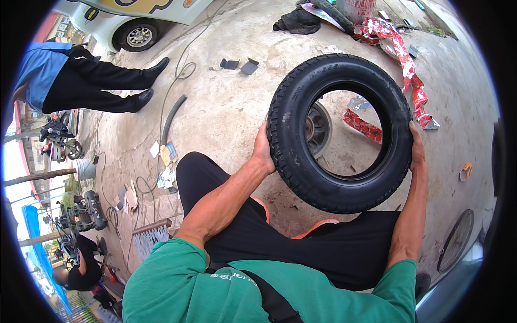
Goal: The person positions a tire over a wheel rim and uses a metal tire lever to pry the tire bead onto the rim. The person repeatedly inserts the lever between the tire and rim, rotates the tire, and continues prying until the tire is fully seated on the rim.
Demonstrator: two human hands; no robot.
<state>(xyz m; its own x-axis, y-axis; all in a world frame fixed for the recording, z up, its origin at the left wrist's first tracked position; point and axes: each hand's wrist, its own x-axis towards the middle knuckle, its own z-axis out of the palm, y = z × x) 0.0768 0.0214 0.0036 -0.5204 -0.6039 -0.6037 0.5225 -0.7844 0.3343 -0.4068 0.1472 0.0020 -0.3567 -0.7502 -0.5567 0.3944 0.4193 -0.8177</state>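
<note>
The concrete floor (226, 113) lies open ahead of the knees, with bare room between the tyre (340, 132) and two small dark brackets (239, 65) farther off; to the right it is crowded by crumpled red wrapping (401, 59), and a wheel rim (319, 128) lies on the floor behind the tyre, seen through its hole. On the left a hose (172, 117) and cables trail toward a standing person's legs (107, 83) and a white car (134, 24). The left hand (262, 152) curls around the tyre's left tread, fingers hidden behind it. The right hand (417, 148) lies flat against the right tread, fingers wrapped out of sight. The tyre is held up off the floor above the knees, standing on edge, its open centre facing the person, its axle line pointing away and down toward the floor.
</note>
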